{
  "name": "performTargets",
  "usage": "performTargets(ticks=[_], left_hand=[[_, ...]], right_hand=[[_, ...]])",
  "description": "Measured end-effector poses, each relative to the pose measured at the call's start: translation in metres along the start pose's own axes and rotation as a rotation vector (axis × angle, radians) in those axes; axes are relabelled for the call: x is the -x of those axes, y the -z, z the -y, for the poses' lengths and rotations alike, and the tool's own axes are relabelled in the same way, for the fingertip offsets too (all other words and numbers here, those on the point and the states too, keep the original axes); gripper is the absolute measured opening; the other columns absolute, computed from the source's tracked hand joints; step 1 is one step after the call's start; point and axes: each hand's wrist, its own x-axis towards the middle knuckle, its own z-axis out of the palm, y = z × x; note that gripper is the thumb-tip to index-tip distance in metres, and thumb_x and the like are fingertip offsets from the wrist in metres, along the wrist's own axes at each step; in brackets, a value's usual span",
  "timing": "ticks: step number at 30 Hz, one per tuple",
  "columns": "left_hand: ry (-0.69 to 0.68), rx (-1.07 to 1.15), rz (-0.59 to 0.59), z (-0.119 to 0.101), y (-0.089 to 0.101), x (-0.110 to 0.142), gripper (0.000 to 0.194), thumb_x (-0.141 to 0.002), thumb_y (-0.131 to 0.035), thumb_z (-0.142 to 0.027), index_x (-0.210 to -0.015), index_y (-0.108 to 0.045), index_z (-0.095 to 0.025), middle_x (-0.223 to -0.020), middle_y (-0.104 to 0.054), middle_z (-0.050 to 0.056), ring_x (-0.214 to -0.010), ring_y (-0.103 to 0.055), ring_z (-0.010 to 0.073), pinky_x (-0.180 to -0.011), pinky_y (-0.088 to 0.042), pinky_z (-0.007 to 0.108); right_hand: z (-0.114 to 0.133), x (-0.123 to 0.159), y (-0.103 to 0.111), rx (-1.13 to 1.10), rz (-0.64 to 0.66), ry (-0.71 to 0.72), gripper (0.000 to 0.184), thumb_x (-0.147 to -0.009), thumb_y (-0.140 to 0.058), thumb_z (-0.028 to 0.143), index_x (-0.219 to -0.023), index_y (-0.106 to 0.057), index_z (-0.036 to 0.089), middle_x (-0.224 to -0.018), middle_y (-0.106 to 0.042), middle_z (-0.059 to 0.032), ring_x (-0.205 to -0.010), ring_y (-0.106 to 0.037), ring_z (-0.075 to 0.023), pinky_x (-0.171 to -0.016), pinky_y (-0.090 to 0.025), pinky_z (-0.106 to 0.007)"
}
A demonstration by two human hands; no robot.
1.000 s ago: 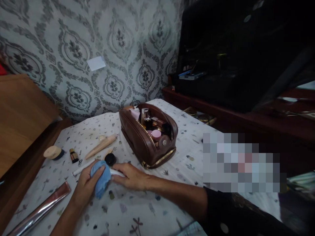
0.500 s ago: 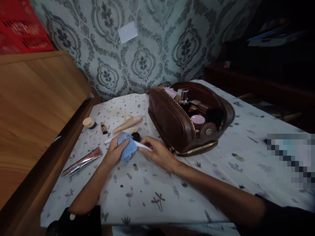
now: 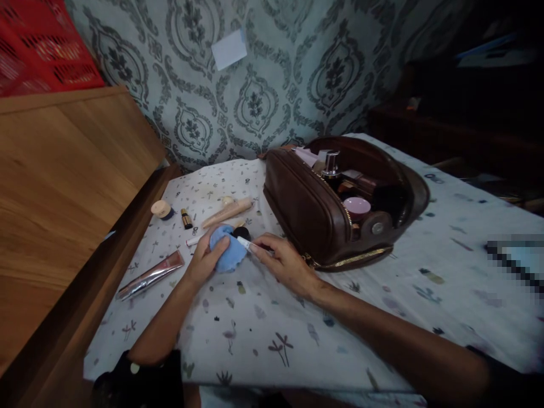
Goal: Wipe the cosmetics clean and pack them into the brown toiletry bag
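Note:
My left hand (image 3: 203, 262) is closed round a blue cloth (image 3: 229, 255), pressing it against a thin white pen-like stick (image 3: 247, 244). My right hand (image 3: 284, 262) pinches the other end of that stick. Both hands rest low over the patterned tablecloth (image 3: 382, 306), just left of an open brown leather pouch (image 3: 314, 212) filled with bottles and jars. A small black round jar (image 3: 242, 232) sits right behind the cloth.
On the cloth to the left lie a shiny pink tube (image 3: 151, 275), a beige tube (image 3: 226, 212), a small amber vial (image 3: 186, 219) and a round beige-lidded jar (image 3: 162, 209). A wooden panel (image 3: 63, 187) borders the left side. Patterned wallpaper rises behind.
The camera shifted slightly; the hands stayed on the cloth and stick. The blue cloth slid a little along the stick.

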Motion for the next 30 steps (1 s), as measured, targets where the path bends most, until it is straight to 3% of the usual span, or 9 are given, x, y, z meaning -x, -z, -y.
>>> performTargets(ticks=[5, 11, 17, 20, 25, 30], left_hand=[[-0.084, -0.071, 0.031, -0.002, 0.0, -0.001, 0.033, -0.086, -0.065, -0.051, -0.092, -0.068, -0.019, -0.086, -0.064, 0.002, -0.081, -0.058, 0.0185, -0.073, -0.048, 0.026], [-0.066, -0.052, 0.047, 0.0, 0.003, 0.0, 0.031, -0.086, -0.066, -0.048, -0.093, -0.069, -0.018, -0.087, -0.065, 0.002, -0.08, -0.058, 0.0175, -0.071, -0.048, 0.025], [0.058, 0.266, -0.05, 0.006, -0.012, 0.002, 0.048, -0.079, -0.073, -0.055, -0.108, -0.069, -0.017, -0.096, -0.07, 0.004, -0.081, -0.064, 0.0167, -0.074, -0.052, 0.025], [0.121, 0.404, -0.009, 0.003, -0.024, 0.004, 0.056, -0.073, -0.077, -0.059, -0.11, -0.067, -0.018, -0.094, -0.071, 0.004, -0.082, -0.067, 0.0186, -0.075, -0.055, 0.029], [0.176, 0.466, 0.063, 0.003, -0.032, 0.007, 0.055, -0.067, -0.081, -0.061, -0.098, -0.066, -0.017, -0.079, -0.069, 0.002, -0.068, -0.065, 0.017, -0.065, -0.055, 0.029], [0.114, 0.331, 0.019, 0.01, -0.027, 0.006, 0.047, -0.073, -0.076, -0.061, -0.08, -0.065, -0.016, -0.069, -0.062, -0.001, -0.06, -0.055, 0.0107, -0.059, -0.048, 0.022]], right_hand=[[-0.003, -0.001, -0.003, -0.07, 0.011, -0.077, 0.021, -0.08, -0.069, 0.035, -0.095, -0.064, 0.02, -0.085, -0.065, -0.0005, -0.081, -0.058, -0.0172, -0.072, -0.043, -0.027], [0.0, -0.002, -0.003, -0.183, 0.04, -0.108, 0.019, -0.08, -0.065, 0.038, -0.083, -0.062, 0.019, -0.078, -0.062, 0.0001, -0.075, -0.055, -0.0153, -0.066, -0.042, -0.025], [0.006, 0.0, -0.003, -0.301, 0.076, -0.166, 0.032, -0.085, -0.064, 0.05, -0.081, -0.063, 0.019, -0.067, -0.057, 0.0017, -0.058, -0.048, -0.0115, -0.05, -0.037, -0.022], [0.006, 0.0, -0.004, -0.398, 0.107, -0.228, 0.043, -0.082, -0.065, 0.062, -0.081, -0.062, 0.019, -0.065, -0.059, 0.0018, -0.055, -0.049, -0.0107, -0.045, -0.035, -0.021], [0.002, 0.0, -0.008, -0.458, 0.19, -0.235, 0.051, -0.077, -0.067, 0.069, -0.078, -0.061, 0.019, -0.066, -0.061, 0.0017, -0.059, -0.054, -0.0122, -0.056, -0.044, -0.024], [0.0, -0.001, -0.007, -0.342, 0.188, -0.191, 0.044, -0.081, -0.067, 0.06, -0.079, -0.065, 0.017, -0.072, -0.063, 0.0004, -0.068, -0.055, -0.0136, -0.064, -0.044, -0.026]])
